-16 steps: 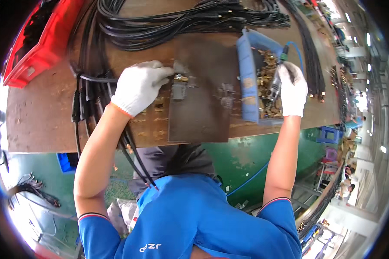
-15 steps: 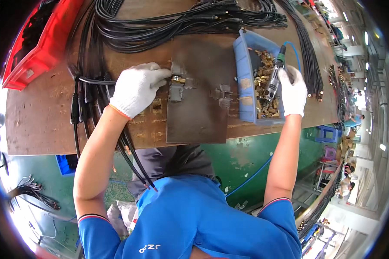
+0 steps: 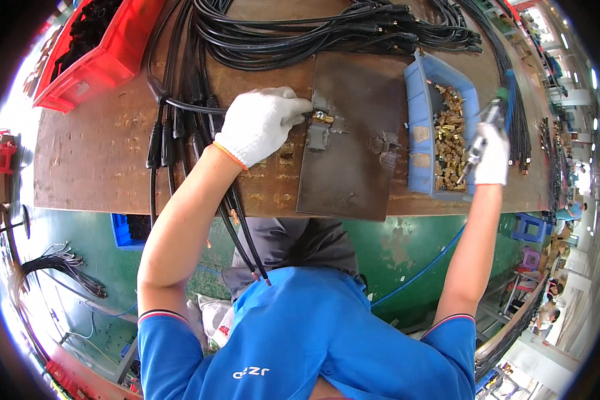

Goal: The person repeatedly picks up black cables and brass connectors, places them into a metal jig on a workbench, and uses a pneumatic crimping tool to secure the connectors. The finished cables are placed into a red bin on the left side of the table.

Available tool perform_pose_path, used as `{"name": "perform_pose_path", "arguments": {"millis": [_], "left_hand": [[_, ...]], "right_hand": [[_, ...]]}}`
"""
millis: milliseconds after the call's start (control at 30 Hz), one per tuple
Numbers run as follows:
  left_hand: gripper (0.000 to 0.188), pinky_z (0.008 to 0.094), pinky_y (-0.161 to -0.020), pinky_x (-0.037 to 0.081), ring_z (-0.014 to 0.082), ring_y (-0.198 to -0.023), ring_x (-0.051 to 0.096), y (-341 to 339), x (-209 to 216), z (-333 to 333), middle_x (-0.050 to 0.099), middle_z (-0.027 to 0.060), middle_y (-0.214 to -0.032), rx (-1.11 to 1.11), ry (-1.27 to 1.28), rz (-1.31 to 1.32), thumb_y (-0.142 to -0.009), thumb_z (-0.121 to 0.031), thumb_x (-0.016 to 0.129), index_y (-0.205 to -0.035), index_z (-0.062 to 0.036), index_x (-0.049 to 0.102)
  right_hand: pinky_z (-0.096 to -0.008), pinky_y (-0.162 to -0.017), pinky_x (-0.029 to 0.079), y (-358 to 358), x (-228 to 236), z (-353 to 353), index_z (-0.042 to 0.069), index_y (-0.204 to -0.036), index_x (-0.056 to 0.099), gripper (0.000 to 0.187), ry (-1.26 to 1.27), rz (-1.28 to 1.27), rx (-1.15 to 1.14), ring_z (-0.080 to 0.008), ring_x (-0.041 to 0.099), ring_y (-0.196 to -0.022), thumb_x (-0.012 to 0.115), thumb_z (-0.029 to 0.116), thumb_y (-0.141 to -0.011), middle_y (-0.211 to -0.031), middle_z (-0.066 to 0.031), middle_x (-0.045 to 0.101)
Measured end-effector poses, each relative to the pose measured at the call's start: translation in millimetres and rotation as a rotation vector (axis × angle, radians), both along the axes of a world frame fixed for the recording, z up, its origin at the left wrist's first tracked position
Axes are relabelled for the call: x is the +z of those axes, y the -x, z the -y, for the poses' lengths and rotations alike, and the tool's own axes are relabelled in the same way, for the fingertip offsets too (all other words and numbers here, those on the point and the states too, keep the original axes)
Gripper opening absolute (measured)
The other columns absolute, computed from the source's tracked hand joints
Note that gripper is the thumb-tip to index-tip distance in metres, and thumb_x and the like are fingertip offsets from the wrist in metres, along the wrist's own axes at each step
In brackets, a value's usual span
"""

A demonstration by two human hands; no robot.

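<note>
My left hand (image 3: 257, 127), in a white knitted glove, is closed around a black cable (image 3: 193, 107) that enters it from the left. Just beyond its fingertips a small brass fitting (image 3: 323, 117) rests on a dark metal plate (image 3: 343, 180), beside a small raised grey block (image 3: 318, 138). My gloved right hand (image 3: 492, 159) grips a slim silver air screwdriver (image 3: 492, 119) with a green collar. The tool slants over the right rim of a blue bin (image 3: 418, 133), its lower end pointing down and left. Inside the bin lie many brass fittings (image 3: 450, 137).
Coiled black cables (image 3: 267, 43) stretch across the table's far side, and more (image 3: 169, 143) hang over its front edge. A red bin (image 3: 107, 63) of black parts stands far left. A blue hose (image 3: 423, 270) crosses the green floor. Other people work far right.
The view has shifted, so the table appears further right. The screwdriver in my right hand has moved from above the blue bin's contents to its right rim. My left hand stays at the fitting.
</note>
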State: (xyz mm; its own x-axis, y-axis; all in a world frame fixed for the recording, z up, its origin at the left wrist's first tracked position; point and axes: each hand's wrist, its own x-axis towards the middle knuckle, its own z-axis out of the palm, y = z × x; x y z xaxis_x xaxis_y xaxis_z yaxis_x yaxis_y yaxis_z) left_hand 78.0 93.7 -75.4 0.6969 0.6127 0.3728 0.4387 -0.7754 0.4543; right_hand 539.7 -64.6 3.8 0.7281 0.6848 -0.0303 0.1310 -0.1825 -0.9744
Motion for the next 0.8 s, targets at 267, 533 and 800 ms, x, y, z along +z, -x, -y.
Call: {"name": "perform_pose_path", "arguments": {"millis": [267, 533, 800], "left_hand": [[0.021, 0.0432, -0.083, 0.059, 0.0343, -0.094, 0.074, -5.0, 8.8, -0.1, 0.075, 0.009, -0.099, -0.013, 0.042, 0.014, -0.092, -0.015, 0.077, -0.113, -0.0146, 0.081], [0.023, 0.0424, -0.085, 0.059, 0.0339, -0.096, 0.074, -2.9, 11.7, 1.2, 0.076, 0.0107, -0.1, 0.0, 0.039, -0.001, -0.092, -0.013, 0.077, -0.114, -0.0119, 0.081], [0.024, 0.0422, -0.084, 0.059, 0.0341, -0.096, 0.074, -2.3, 9.9, 1.3, 0.076, 0.0108, -0.1, -0.006, 0.053, -0.006, -0.091, -0.012, 0.077, -0.114, -0.011, 0.081]], "right_hand": [[-0.0392, -0.069, 0.055, 121.5, 81.1, -48.0, 0.004, -0.119, 0.071, 0.035, -0.733, -0.668, 0.761, -0.0216, 0.06, -0.079, 0.062, 0.034, -0.105, -0.102, -0.0142, 0.071], [-0.042, -0.07, 0.062, 231.9, 9.3, -110.1, 0.007, -0.115, 0.063, 0.024, -0.805, -0.628, 0.658, -0.0253, 0.072, -0.077, 0.068, 0.006, -0.092, -0.101, -0.0152, 0.071], [-0.0402, -0.071, 0.062, 241.6, -12.1, -120.1, 0.006, -0.118, 0.062, 0.029, -0.762, -0.634, 0.721, -0.0241, 0.071, -0.08, 0.072, 0.006, -0.091, -0.102, -0.0156, 0.07]]}}
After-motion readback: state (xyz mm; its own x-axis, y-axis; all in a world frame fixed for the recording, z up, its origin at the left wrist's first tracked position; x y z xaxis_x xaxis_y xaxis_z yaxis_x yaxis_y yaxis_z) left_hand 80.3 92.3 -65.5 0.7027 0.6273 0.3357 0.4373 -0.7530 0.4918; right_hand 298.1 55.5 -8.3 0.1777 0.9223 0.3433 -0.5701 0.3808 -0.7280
